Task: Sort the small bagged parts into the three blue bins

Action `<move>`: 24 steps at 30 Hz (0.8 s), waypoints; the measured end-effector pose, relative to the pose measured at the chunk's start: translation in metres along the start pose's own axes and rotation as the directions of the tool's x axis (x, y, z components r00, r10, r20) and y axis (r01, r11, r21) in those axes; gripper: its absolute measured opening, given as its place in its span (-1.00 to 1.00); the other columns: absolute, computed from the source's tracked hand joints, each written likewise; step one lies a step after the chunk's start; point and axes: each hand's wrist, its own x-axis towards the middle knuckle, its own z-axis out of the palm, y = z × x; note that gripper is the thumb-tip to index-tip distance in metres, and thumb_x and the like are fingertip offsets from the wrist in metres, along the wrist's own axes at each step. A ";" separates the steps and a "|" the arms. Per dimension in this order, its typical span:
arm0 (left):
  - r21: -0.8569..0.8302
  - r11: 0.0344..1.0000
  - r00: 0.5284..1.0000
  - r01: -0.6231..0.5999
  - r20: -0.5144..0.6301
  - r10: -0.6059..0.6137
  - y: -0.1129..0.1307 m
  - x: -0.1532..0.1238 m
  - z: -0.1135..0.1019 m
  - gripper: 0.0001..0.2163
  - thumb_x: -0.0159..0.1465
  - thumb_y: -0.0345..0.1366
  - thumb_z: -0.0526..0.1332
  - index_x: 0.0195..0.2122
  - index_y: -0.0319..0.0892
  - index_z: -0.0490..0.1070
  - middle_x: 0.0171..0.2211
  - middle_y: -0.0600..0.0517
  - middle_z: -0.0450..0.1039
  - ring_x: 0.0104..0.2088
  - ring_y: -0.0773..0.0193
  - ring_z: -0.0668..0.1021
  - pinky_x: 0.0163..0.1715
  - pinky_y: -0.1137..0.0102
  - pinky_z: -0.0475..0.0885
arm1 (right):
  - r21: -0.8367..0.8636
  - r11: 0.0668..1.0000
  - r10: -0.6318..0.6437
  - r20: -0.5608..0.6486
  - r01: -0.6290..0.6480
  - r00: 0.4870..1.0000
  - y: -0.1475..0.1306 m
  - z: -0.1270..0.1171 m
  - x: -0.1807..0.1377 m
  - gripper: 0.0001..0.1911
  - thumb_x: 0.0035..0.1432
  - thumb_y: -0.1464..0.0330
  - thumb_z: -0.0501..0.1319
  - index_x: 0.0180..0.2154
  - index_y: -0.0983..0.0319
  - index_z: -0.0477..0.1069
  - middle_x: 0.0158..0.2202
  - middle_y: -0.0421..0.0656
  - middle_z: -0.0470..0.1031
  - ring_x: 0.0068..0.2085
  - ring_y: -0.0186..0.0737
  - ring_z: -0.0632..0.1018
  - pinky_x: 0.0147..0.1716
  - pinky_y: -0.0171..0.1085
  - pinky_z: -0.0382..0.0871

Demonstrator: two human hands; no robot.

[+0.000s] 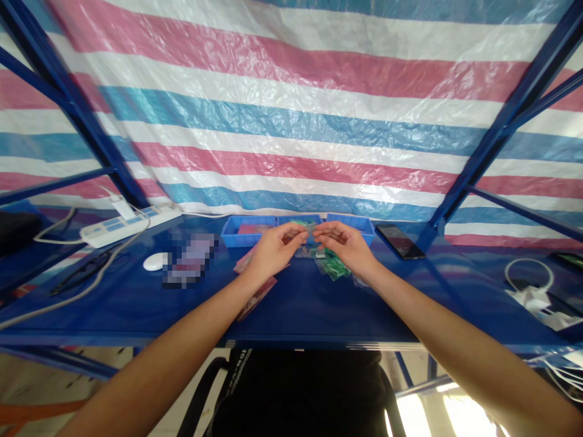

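On our left, a white power strip [136, 228] lies on the blue tabletop [310, 312], with a white oval object [153, 261] near it. Pink packets [258, 298] lie partly under our left forearm, before the left blue bin [228, 240]. Our left hand [279, 244] has its grip pinched nearly closed on a small clear packet [311, 229], held up in front of the middle bin [298, 218]. Our right hand [342, 243] pinches its other side, fingers curled. Green packets [334, 267] lie just below; farther right are a dark phone [401, 241] and a white cable [550, 276].
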 end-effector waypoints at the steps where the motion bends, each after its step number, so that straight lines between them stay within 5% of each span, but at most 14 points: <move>1: -0.037 0.999 1.000 0.025 -0.011 -0.025 -0.003 0.001 0.000 -0.69 0.39 -0.01 0.34 -0.07 -0.14 0.64 -0.14 -0.03 0.70 -0.18 0.11 0.70 -0.15 0.30 0.59 | -0.025 1.000 -0.003 -0.054 0.001 0.999 0.001 -0.001 0.001 -0.57 0.15 0.06 0.48 -0.05 0.14 0.52 -0.15 -0.12 0.64 -0.12 -0.11 0.65 -0.12 -0.12 0.60; 4: -0.143 0.987 0.997 0.076 0.006 -0.076 -0.005 0.002 0.002 -0.69 0.35 -0.01 0.38 -0.11 -0.17 0.62 -0.21 -0.03 0.69 -0.22 0.14 0.69 -0.20 0.34 0.57 | -0.105 0.994 -0.034 -0.174 0.016 0.984 0.003 -0.002 0.002 -0.53 0.10 0.08 0.53 -0.06 0.15 0.51 -0.22 -0.16 0.60 -0.18 -0.15 0.62 -0.17 -0.17 0.56; 7: -0.164 0.983 0.994 0.083 0.088 -0.069 0.000 -0.001 0.003 -0.70 0.35 -0.03 0.38 -0.11 -0.19 0.61 -0.21 -0.03 0.68 -0.22 0.16 0.69 -0.19 0.35 0.57 | -0.060 0.998 -0.014 -0.096 0.008 0.995 0.003 0.000 0.001 -0.53 0.07 0.09 0.55 -0.07 0.14 0.52 -0.19 -0.15 0.62 -0.15 -0.13 0.63 -0.15 -0.15 0.57; 11: -0.085 0.995 0.991 0.043 0.133 -0.032 0.004 -0.003 0.002 -0.73 0.39 -0.07 0.34 -0.08 -0.18 0.62 -0.18 -0.03 0.69 -0.20 0.17 0.69 -0.18 0.35 0.57 | 0.020 0.999 0.029 -0.002 -0.029 1.000 0.001 0.003 0.001 -0.58 0.08 0.05 0.53 -0.16 0.14 0.53 -0.27 -0.18 0.63 -0.28 -0.17 0.62 -0.25 -0.16 0.58; 17: 0.139 0.987 0.996 -0.082 0.039 0.077 0.008 -0.004 0.001 -0.80 0.39 -0.15 0.34 -0.07 -0.13 0.63 -0.09 -0.04 0.68 -0.13 0.13 0.69 -0.19 0.34 0.58 | -0.024 0.999 0.026 -0.132 -0.029 0.991 0.003 -0.001 0.003 -0.54 0.03 0.05 0.56 -0.18 0.14 0.50 -0.38 -0.24 0.57 -0.42 -0.23 0.55 -0.37 -0.20 0.54; 21: 0.032 0.997 0.985 -0.074 0.159 0.068 0.009 -0.007 0.004 -0.69 0.38 -0.12 0.36 0.08 -0.11 0.63 0.07 -0.09 0.65 -0.07 0.10 0.71 -0.06 0.27 0.64 | -0.010 0.999 0.037 -0.051 -0.037 0.998 0.000 0.001 0.000 -0.55 0.08 0.03 0.53 -0.13 0.14 0.54 -0.27 -0.17 0.66 -0.29 -0.15 0.65 -0.23 -0.13 0.62; 24: 0.073 0.995 0.989 -0.064 0.135 0.054 0.004 -0.006 0.003 -0.69 0.39 -0.12 0.35 0.09 -0.10 0.64 0.05 -0.09 0.67 -0.06 0.07 0.71 -0.04 0.25 0.63 | 0.025 0.998 0.058 -0.002 -0.058 0.998 -0.003 0.005 -0.002 -0.56 0.18 -0.04 0.45 -0.12 0.15 0.58 -0.16 -0.10 0.69 -0.15 -0.07 0.70 -0.13 -0.08 0.66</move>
